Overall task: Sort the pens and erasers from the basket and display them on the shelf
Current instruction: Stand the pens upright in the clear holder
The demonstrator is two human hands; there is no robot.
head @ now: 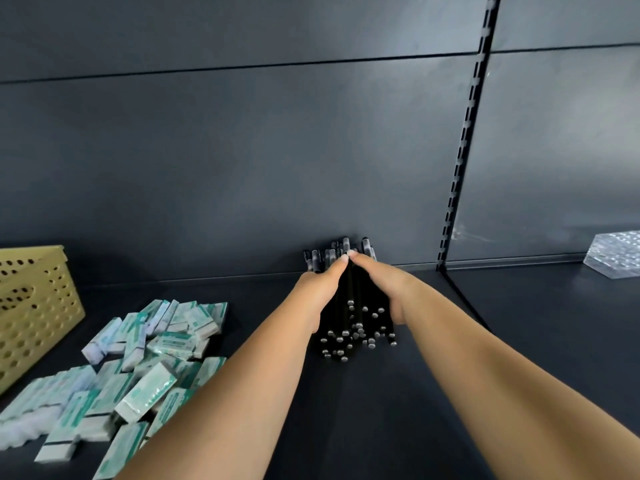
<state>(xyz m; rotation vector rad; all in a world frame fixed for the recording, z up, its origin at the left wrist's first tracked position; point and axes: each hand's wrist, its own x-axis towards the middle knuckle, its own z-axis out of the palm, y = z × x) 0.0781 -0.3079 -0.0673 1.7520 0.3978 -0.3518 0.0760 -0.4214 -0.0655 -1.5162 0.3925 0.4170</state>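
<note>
The surface is a dark grey metal shelf (346, 410), matt and flat, with a back wall of dark panels (242, 150) rising behind it. A slotted upright rail (464, 150) runs down the back wall on the right side and divides this bay from the next bay. In that next bay, at the far right edge, stands a clear faceted plastic block (614, 254), against the back wall.

At the left edge a yellow perforated basket (31, 313) stands on the shelf. Just beside it, toward the front left, lies a loose heap of erasers (138, 368) in white and green wrappers, pointing in many directions and partly on top of one another.

The bundle of black pens (356, 317) lies on the shelf near the middle, close to the back wall. Its long axis runs from front to back: the round grey ends point toward the camera, and the capped ends point to the back wall and seem to reach it.

The left hand (320, 292) presses on the left side of the bundle and the right hand (381, 285) on the right side. The fingers of both hands are bent over the pens and meet at the tips above them, so the two hands together enclose the bundle.
</note>
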